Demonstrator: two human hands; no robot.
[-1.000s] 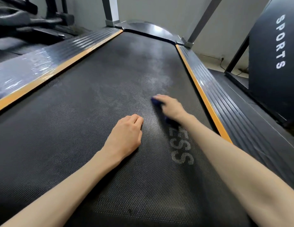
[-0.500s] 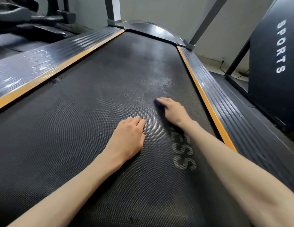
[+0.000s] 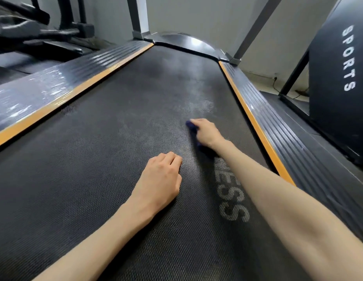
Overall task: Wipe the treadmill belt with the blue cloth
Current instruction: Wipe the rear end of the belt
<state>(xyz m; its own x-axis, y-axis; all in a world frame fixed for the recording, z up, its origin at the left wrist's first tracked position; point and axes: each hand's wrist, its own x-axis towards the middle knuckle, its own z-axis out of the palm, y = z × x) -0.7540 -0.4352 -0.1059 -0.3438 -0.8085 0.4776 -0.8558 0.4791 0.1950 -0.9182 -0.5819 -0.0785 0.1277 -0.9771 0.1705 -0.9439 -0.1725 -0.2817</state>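
- Both hands on belt (image 3: pixel 115 159): left hand (image 3: pixel 158 183) braces, fingers curled, empty.
- Right hand (image 3: pixel 207 131) fingers clamp cloth (image 3: pixel 191 126), pressing it down for wiping contact.

Soft, rather dim indoor light: the treadmill belt (image 3: pixel 95 159) reads dark grey, with a pale sheen just ahead of the right hand (image 3: pixel 207 131). Far beyond both hands a white glare spot sits on the curved motor cover (image 3: pixel 194 42), and streaky highlights run along the side rail (image 3: pixel 45 88) out past the left hand (image 3: pixel 159 179). A soft shadow lies under the right wrist. The blue cloth (image 3: pixel 191 126) looks slightly smeared, and straight lines bow toward the frame edges.
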